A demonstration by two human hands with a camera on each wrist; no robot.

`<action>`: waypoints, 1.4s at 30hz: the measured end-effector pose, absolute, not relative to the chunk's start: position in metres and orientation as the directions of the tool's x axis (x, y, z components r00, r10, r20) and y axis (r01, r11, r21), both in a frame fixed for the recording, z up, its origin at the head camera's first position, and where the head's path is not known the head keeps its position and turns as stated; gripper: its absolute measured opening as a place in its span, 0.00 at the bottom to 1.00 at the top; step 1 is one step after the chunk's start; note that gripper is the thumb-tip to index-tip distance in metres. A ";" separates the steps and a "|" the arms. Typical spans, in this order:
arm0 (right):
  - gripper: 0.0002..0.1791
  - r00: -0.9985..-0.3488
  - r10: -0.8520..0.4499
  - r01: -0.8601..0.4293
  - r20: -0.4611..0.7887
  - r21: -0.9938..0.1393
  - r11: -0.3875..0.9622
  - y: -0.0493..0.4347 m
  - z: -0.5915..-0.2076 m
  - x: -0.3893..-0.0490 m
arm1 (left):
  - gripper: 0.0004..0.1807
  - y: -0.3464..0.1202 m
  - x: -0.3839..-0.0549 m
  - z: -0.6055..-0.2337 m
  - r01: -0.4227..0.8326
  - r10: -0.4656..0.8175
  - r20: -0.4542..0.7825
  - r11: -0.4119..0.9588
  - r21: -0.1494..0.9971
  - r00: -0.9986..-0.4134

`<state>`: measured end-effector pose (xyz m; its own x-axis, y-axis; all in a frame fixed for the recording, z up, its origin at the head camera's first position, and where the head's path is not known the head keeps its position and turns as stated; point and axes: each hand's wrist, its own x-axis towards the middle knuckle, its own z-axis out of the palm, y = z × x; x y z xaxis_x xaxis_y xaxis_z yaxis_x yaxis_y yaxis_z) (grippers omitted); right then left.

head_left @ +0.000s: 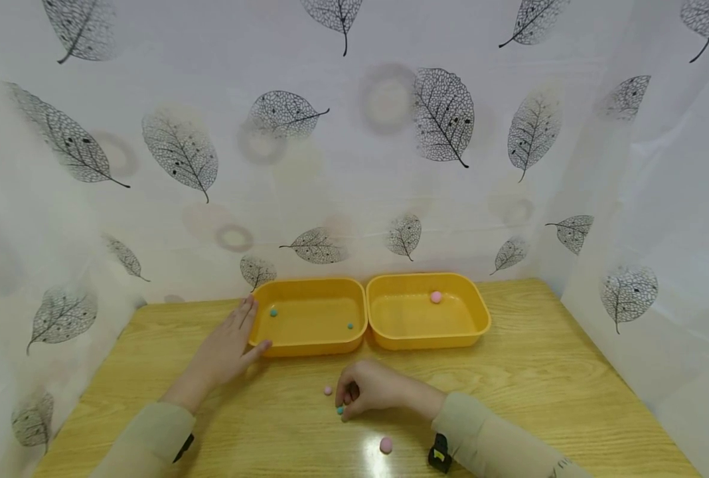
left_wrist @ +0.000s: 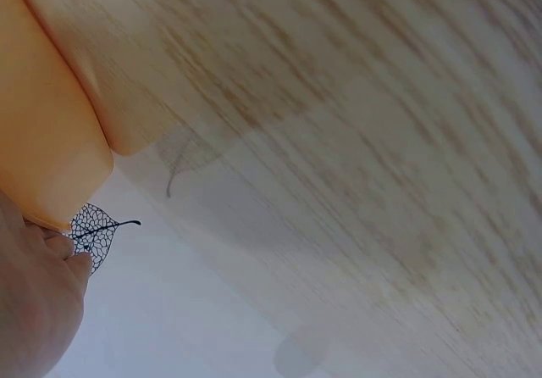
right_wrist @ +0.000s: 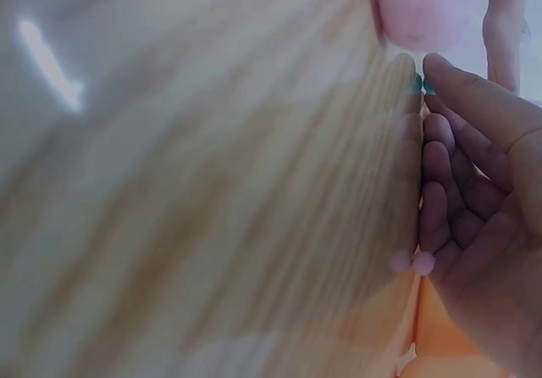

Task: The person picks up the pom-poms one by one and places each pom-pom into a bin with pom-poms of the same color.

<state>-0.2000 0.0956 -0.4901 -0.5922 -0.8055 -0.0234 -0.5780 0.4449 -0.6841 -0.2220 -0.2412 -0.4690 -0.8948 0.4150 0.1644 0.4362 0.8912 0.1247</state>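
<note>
My right hand (head_left: 369,386) is low over the table, pinching a small teal ball (head_left: 340,410) between thumb and fingertips. In the right wrist view the teal ball (right_wrist: 428,86) shows at the tips, with the other fingers curled. A small pink ball (head_left: 328,390) lies just beyond those fingertips, and a larger pink ball (head_left: 386,445) nearer the front. My left hand (head_left: 226,348) rests along the left end of a yellow tray (head_left: 313,348), fingers extended and thumb at its front rim. Two teal balls, one at left (head_left: 273,313) and one at right (head_left: 350,326), lie inside it.
A second yellow tray (head_left: 429,342) stands against the first on the right, with a pink ball (head_left: 435,297) in it. Behind both trays hangs a white leaf-print curtain (head_left: 354,199), which also borders the wooden table (head_left: 546,385) on both sides.
</note>
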 end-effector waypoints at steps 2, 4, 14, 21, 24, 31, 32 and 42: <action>0.07 -0.593 -0.805 -0.585 -0.020 -0.676 0.448 0.095 -0.490 -0.200 | 0.49 -0.241 -0.222 -0.469 0.435 0.414 0.163 0.892 0.121 -0.895; 0.07 -0.593 -0.805 -0.594 -0.018 -0.664 0.453 0.095 -0.490 -0.200 | 0.49 -0.241 -0.222 -0.468 0.435 0.415 0.163 0.892 0.119 -0.895; 0.05 -0.598 -0.801 -0.604 -0.021 -0.644 0.469 0.094 -0.488 -0.200 | 0.49 -0.241 -0.222 -0.468 0.436 0.413 0.165 0.890 0.133 -0.895; 0.05 -0.589 -0.808 -0.614 -0.010 -0.644 0.456 0.095 -0.489 -0.201 | 0.49 -0.242 -0.223 -0.470 0.433 0.411 0.167 0.892 0.133 -0.896; 0.05 -0.587 -0.809 -0.614 -0.010 -0.646 0.454 0.095 -0.490 -0.201 | 0.49 -0.242 -0.223 -0.471 0.434 0.411 0.168 0.891 0.135 -0.896; 0.04 -0.579 -0.815 -0.611 -0.012 -0.655 0.444 0.095 -0.489 -0.201 | 0.49 -0.242 -0.223 -0.474 0.442 0.415 0.188 0.887 0.137 -0.890; 0.04 -0.577 -0.817 -0.611 -0.013 -0.657 0.442 0.095 -0.489 -0.202 | 0.50 -0.242 -0.224 -0.475 0.441 0.415 0.185 0.887 0.136 -0.891; 0.04 -0.573 -0.820 -0.604 0.000 -0.676 0.422 0.093 -0.487 -0.205 | 0.49 -0.242 -0.223 -0.472 0.431 0.409 0.170 0.894 0.124 -0.897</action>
